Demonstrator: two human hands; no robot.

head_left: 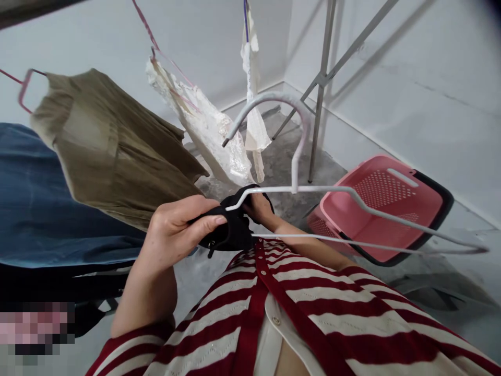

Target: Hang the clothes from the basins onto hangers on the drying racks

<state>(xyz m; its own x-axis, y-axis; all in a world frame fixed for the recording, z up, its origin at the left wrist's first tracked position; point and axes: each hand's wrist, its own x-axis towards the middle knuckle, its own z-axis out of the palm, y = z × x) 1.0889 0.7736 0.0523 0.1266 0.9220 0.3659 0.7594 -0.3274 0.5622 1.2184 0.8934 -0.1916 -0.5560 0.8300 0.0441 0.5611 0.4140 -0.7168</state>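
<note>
A white wire hanger hangs level in front of my chest, its hook upward. One end of it is inside a small black garment; the other end sticks out bare to the right. My left hand is closed on the garment at the hanger's left end, thumb pressed on the cloth. Behind the hanger, my right hand grips the same garment from the far side. Black cloth hides most of its fingers.
A pink laundry basket with black trim stands at the right. On the left hang an olive garment and a blue one. White lacy garments hang ahead, near a metal rack's legs. A patch at lower left is pixelated.
</note>
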